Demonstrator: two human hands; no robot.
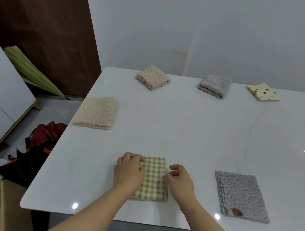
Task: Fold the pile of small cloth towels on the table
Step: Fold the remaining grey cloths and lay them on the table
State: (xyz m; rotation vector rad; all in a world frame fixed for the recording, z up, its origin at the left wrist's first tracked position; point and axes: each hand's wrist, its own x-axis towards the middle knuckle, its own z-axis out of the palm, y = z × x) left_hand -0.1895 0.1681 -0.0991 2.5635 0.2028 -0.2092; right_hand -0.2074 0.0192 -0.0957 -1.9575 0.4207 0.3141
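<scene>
Left hand [129, 171] grips the checked towel [153, 180] lying between the hands; right hand [179, 179] pinches its other side. Best to align edges, then press flat.

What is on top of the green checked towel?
The left hand grips the towel's far-left corner and covers its left edge. The right hand touches the right edge; whether it pinches is unclear. Nothing else lies on it. Cloth under the left hand is hidden.
</scene>
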